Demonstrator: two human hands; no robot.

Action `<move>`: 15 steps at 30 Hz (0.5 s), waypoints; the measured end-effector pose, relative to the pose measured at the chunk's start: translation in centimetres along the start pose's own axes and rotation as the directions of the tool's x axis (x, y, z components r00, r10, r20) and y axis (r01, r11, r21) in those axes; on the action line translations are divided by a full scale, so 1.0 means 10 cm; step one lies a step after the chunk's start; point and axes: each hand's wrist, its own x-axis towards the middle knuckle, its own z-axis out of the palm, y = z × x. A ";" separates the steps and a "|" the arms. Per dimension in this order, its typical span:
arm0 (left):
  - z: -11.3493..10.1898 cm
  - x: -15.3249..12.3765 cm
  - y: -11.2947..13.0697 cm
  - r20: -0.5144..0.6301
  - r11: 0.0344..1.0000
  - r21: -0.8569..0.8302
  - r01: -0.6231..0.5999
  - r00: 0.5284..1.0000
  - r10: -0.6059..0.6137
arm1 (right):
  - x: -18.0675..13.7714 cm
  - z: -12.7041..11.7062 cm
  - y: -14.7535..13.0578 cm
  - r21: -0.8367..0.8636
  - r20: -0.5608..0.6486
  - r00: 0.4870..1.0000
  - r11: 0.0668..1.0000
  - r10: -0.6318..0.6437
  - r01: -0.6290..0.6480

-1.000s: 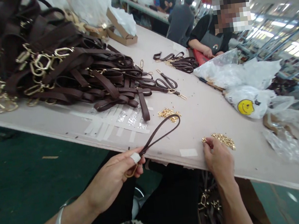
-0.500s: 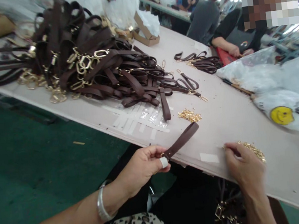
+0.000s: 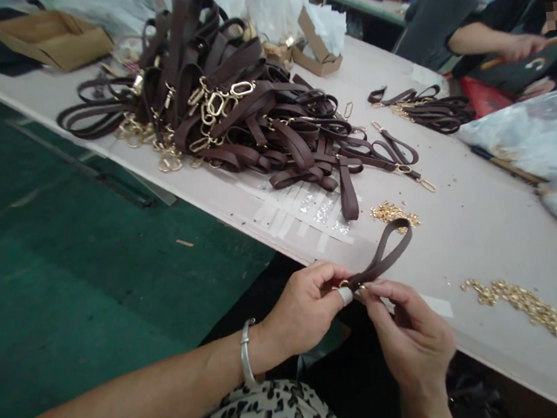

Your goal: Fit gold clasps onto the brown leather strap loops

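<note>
My left hand pinches the hardware end of a dark brown leather wrist strap, whose loop points away over the table edge. White tape wraps my left thumb. My right hand is at the same end, thumb and forefinger closed on a small gold metal piece against the strap. Its exact shape is hidden by the fingertips. A pile of small gold pieces lies on the table to the right, and a second gold pile lies beyond the strap.
A big heap of brown straps with gold rings covers the table's far left. A smaller strap bundle, an open cardboard box and plastic bags lie around. At the back right a person's hand holds a wooden stick.
My right hand has come from the right-hand gold pile to the strap in my left hand, bringing a small gold piece. The view has swung, shifting the table scene rightward.
</note>
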 end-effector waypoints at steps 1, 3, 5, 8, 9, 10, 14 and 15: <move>-0.01 -0.01 0.00 -0.001 0.999 0.046 -0.023 1.000 0.023 | 0.00 -0.01 0.00 -0.002 0.014 1.000 1.000 -0.002 0.002; -0.03 -0.02 -0.01 0.012 0.990 0.123 -0.075 0.997 0.074 | -0.01 -0.03 0.00 -0.021 0.033 0.999 1.000 -0.010 0.011; -0.05 -0.03 -0.03 0.023 0.978 0.167 -0.124 0.992 0.122 | -0.02 -0.03 -0.02 -0.061 0.036 0.999 0.998 -0.009 0.012; -0.06 -0.05 -0.06 0.027 0.964 0.201 -0.174 0.985 0.172 | -0.04 -0.02 -0.04 -0.081 0.035 0.998 0.996 0.046 -0.043; -0.06 -0.05 -0.07 0.029 0.960 0.205 -0.188 0.982 0.186 | -0.05 -0.01 -0.05 -0.069 0.025 0.996 0.994 0.083 -0.081; -0.05 -0.06 -0.08 0.032 0.957 0.206 -0.206 0.978 0.204 | -0.07 0.00 -0.05 -0.041 0.009 0.992 0.991 0.127 -0.127; -0.05 -0.08 -0.08 0.051 0.936 0.209 -0.283 0.959 0.279 | -0.08 0.05 -0.10 0.182 -0.061 0.953 0.942 0.298 -0.282; -0.05 -0.09 -0.07 0.055 0.932 0.210 -0.296 0.955 0.291 | -0.08 0.06 -0.11 0.230 -0.066 0.940 0.921 0.336 -0.313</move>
